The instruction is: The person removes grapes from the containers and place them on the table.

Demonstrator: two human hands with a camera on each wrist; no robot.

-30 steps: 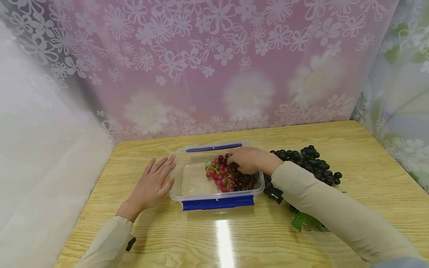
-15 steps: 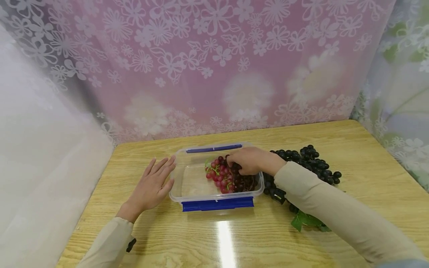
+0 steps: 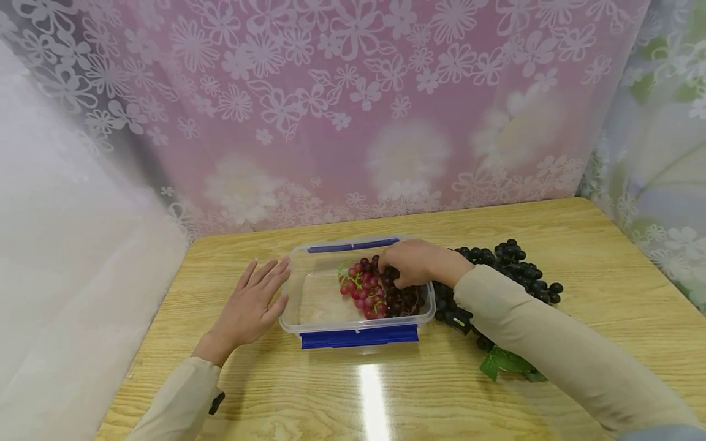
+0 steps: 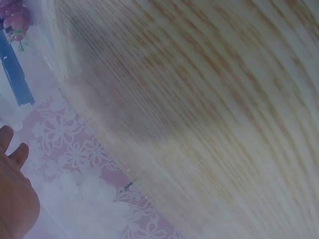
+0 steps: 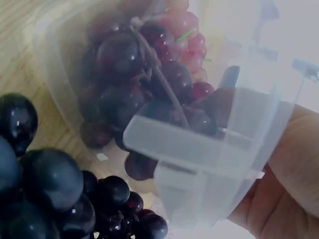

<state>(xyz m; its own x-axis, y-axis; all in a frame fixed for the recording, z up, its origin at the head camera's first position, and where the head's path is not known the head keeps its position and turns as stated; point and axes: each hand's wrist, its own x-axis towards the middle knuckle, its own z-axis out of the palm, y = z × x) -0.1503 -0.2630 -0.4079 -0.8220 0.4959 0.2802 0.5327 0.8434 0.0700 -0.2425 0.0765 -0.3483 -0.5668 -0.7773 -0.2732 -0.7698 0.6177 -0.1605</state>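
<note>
A clear plastic food container (image 3: 289, 323) with blue clips (image 3: 358, 337) stands on the table. Inside, toward its right end, lie a bunch of pinkish-red grapes (image 3: 361, 295) with green stems and a bunch of dark red grapes (image 3: 401, 302). My right hand (image 3: 416, 263) reaches over the right rim, its curled fingers gripping the dark red grapes. Through the container's wall, the right wrist view shows those dark grapes (image 5: 122, 55) and my hand (image 5: 284, 174) beside them. With fingers extended, my left hand (image 3: 250, 306) rests its fingertips against the container's left side.
A large bunch of black grapes (image 3: 529, 272) lies on the wooden table (image 3: 287, 398) right of the container, partly beneath my right forearm. Green leaves (image 3: 504, 362) lie nearer to me. A pink flowered curtain (image 3: 331, 122) hangs along the table's back edge.
My right hand has shifted very slightly to the right within the container. The left hand and the grapes look almost unmoved.
</note>
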